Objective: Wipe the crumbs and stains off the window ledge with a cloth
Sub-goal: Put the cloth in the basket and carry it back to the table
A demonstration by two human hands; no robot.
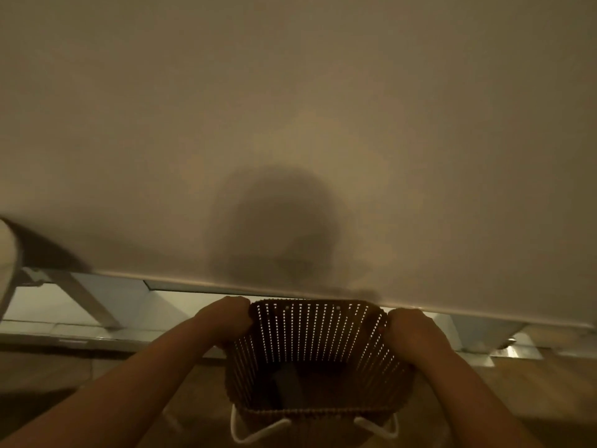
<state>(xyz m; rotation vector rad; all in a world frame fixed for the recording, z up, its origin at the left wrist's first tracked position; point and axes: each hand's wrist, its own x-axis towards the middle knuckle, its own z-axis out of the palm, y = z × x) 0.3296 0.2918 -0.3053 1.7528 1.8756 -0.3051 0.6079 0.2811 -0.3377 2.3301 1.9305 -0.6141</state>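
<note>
1. Two hands up: left hand grips the basket at its left rim, right hand at its right rim, fingers curled over both.
2. One basket, held above the wooden ledge, just below the blind.
3. Two white rope handles dangle from its near side.
4. One dark item inside; cloth or not, can't tell.

No legible text, label, brand, number or sign anywhere: none on basket, none on blind, none on window frame. Too dim and blurred for finer marks.
</note>
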